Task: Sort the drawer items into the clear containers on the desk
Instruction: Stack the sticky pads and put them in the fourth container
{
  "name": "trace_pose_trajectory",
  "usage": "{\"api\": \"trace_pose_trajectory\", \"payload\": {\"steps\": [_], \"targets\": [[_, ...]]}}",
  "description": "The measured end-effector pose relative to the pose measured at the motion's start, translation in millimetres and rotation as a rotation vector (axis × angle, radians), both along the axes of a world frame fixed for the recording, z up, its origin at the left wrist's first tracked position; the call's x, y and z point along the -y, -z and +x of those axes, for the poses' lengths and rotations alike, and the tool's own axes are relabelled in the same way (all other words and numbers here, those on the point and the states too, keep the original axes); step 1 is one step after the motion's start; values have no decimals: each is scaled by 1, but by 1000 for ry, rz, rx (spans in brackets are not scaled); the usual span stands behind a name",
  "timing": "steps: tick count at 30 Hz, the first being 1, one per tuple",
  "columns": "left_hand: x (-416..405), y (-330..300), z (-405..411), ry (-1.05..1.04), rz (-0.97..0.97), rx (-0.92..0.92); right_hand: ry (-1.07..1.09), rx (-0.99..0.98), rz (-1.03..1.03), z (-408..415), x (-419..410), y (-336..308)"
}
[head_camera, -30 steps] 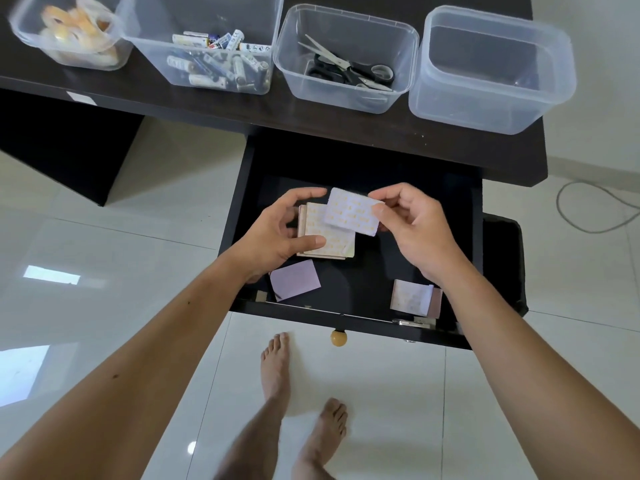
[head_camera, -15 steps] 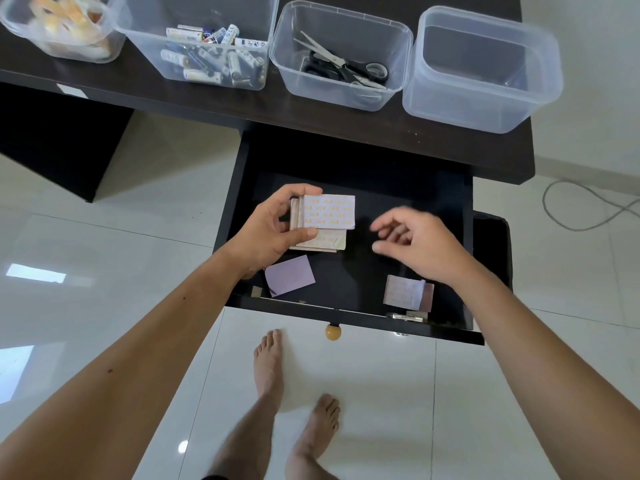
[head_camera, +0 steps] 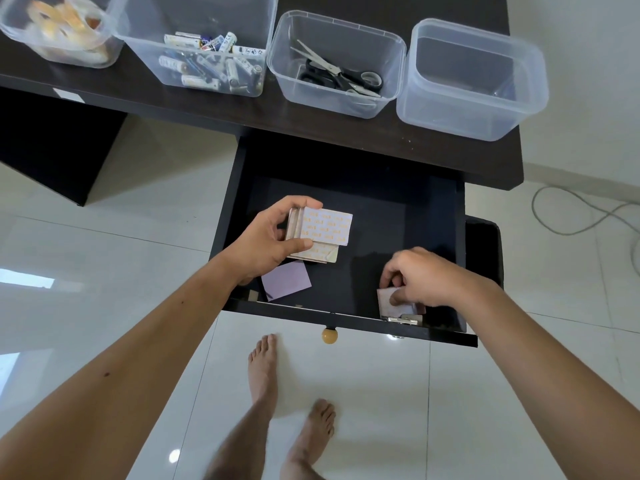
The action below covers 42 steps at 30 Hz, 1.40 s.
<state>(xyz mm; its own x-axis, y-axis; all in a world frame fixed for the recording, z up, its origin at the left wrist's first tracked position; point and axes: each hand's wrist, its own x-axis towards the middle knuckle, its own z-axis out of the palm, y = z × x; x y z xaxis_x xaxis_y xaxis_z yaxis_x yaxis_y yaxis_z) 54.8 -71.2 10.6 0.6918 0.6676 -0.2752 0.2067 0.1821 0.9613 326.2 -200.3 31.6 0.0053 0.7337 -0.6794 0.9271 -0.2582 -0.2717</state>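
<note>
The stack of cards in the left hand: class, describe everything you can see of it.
The stack of cards is a small pile of pale rectangular cards, apparently paper or thin plastic. The top card bears rows of orange print; the lower ones look beige and stick out unevenly below it. The left hand grips its left side, thumb across the front, holding it above the dark floor of the open drawer.

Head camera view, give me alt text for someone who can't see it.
Over an open dark drawer, a person's left hand holds a stack of cards while the right hand pinches another card near the front. On the desk above stand four clear containers, the rightmost container looking empty.
</note>
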Motion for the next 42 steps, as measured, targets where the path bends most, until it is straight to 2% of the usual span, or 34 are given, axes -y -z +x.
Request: {"api": "trace_pose_trajectory", "payload": {"steps": [3, 5, 7, 10, 14, 26, 30, 34, 37, 39, 42], "targets": [[0, 1, 0, 11, 9, -2, -134, 43, 0, -2, 3, -8], [0, 2, 0, 21, 12, 3, -102, -15, -10, -4, 3, -17], [1, 1, 0, 25, 10, 4, 21, -151, 36, -6, 2, -26], [1, 0, 0, 15, 9, 7, 222, -409, 211, -7, -8, -44], [2, -3, 1, 0, -11, 42, 333, -637, 400, -17, -32, -52], [3, -8, 1, 18, -45, 137, 309, -458, 563, -43, -65, -36], [3, -10, 2, -9, 11, 107, 358, -499, 576, -44, -64, -35], [-2, -21, -6, -43, 33, 116, 536, -642, 624, -48, -58, -37], [-18, -32, -24, -83, 67, 136, 603, -688, 577, -55, -49, -32], [-31, -37, -36, -123, 82, 175, 537, -671, 487, -63, -45, -24], [-43, -39, -43, -155, 110, 204, 273, -538, 319, -82, -48, -3]]}}
